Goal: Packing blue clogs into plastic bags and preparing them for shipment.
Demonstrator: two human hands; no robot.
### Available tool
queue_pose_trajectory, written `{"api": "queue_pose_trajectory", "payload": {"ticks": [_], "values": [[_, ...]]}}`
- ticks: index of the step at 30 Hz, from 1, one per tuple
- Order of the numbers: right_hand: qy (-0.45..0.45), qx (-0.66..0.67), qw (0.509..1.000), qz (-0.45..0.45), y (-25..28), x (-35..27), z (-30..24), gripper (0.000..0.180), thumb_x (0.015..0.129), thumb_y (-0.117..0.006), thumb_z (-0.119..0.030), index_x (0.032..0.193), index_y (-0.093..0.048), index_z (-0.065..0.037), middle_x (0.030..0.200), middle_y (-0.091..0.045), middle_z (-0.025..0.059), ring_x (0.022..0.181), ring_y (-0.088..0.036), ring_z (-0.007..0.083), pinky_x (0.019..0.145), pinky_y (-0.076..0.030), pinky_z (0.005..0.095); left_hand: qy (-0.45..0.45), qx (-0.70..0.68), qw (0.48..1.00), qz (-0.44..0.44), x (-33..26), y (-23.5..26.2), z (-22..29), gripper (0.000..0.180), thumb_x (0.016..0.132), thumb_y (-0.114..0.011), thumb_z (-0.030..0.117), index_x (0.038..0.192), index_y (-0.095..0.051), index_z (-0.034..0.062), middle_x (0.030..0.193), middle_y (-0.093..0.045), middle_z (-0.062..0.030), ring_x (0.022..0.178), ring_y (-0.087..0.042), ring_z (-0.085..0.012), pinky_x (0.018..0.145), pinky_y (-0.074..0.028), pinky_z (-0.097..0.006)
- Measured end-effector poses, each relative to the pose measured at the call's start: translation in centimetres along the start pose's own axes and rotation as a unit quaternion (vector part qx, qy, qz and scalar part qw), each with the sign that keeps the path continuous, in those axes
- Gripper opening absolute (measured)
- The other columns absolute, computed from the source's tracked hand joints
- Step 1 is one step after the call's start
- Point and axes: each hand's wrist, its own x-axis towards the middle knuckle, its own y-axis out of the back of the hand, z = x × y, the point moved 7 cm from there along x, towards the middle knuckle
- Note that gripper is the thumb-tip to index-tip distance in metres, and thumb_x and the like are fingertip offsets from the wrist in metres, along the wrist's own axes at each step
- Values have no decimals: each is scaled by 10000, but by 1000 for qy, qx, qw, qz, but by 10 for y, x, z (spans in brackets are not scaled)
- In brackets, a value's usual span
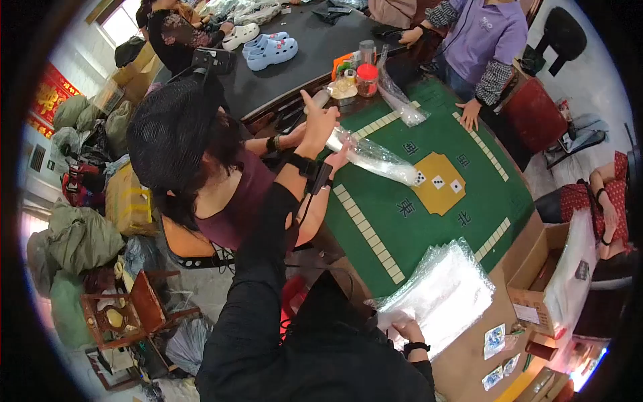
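Note:
My left hand [320,127] is raised at the left edge of the green table, a black device strapped to its wrist. Its forefinger points up and away, with the thumb apart; the other fingers are partly hidden. Just beside it, a person in a maroon top holds a long clear plastic bag [382,162], which stretches over the table toward the dice. At the near edge my right hand [409,331], with a black band on the wrist, grips the near end of a stack of shiny clear plastic bags [449,288]. The stack fans out over the table edge.
White tiles [370,234] line the green table [375,201], with three dice [438,181] on its yellow centre. Jars [366,79] and another clear bag [402,107] lie at the far side. A cardboard box [536,275] stands right. A person in purple touches the table.

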Motion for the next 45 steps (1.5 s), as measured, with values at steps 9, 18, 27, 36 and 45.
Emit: {"api": "queue_pose_trajectory", "payload": {"ticks": [9,18,27,36,45], "values": [[-2,-22,996,83,-7,9,11,699,742,-582,-608,1027,-615,30,1041,-588,271,1021,-547,397,884,-447,402,-4,-22,1000,-16,25,31,-55,712,864,-515,137,1388,-49,15,953,-638,-142,691,-633,-209,621,-506,-278],[23,-14,998,48,0,1,13,579,788,-559,-547,1039,-631,-31,1050,-594,248,1011,-550,394,877,-449,402,33,468,873,-133,-89,-40,-60,585,791,-573,287,1316,-402,94,1103,-576,-240,1043,-553,-362,939,-401,-407],[88,1,996,33,-14,14,7,601,779,-561,-563,1029,-632,-21,1040,-594,258,1014,-550,394,876,-450,405,149,469,841,-223,-191,-6,-164,650,788,-582,385,1305,-421,26,1291,-452,-203,1219,-392,-359,1009,-319,-437],[8,-34,996,84,-17,16,24,583,760,-597,-559,999,-645,-29,1017,-605,246,990,-562,390,850,-462,420,12,438,887,-146,-139,-12,-180,926,770,-624,291,1412,-33,-21,1269,-439,-275,1207,-422,-352,1011,-315,-338],[-11,46,996,73,8,-11,1,672,722,-658,-528,1019,-596,72,1024,-585,300,1009,-560,400,848,-470,400,30,207,977,45,-9,1,-30,952,773,-553,180,1384,160,27,1019,-571,-310,906,-580,-432,837,-448,-450]]}}
